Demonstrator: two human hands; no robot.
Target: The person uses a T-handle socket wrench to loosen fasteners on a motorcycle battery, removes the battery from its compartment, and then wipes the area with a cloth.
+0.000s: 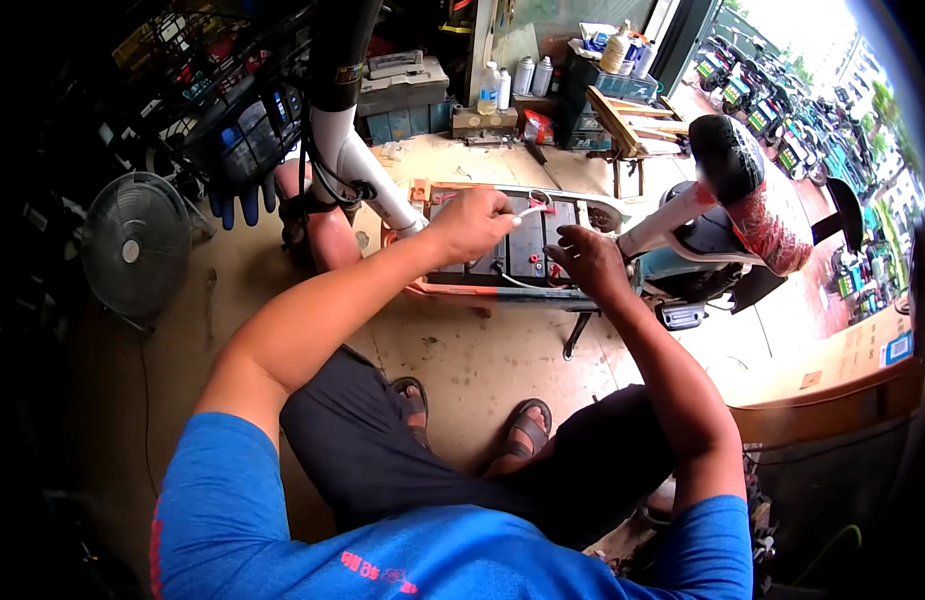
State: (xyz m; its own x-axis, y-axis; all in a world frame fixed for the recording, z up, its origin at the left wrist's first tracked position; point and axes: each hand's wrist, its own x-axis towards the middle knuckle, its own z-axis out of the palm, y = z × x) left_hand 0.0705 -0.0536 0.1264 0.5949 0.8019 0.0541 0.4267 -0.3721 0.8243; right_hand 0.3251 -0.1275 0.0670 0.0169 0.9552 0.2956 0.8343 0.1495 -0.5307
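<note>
In front of me is an electric scooter with its floor compartment (500,292) uncovered. Dark battery blocks (525,244) with red terminal parts (535,259) sit inside it. Between the fingertips of my left hand (476,221) is the end of a pale wire (533,211), which runs towards a red terminal at the far side of the batteries. My right hand (593,259) hovers over the right end of the batteries, fingers curled but apart, with nothing visible in it. Another white wire (518,282) runs along the near side of the compartment. My left forearm covers the left part of the batteries.
The white steering column (376,180) rises at the left, and the torn, wrapped seat (766,202) at the right. A floor fan (136,244) stands left. Behind are a toolbox (402,82), spray cans (533,75) and a wooden stool (631,120). A cardboard box (822,360) lies right.
</note>
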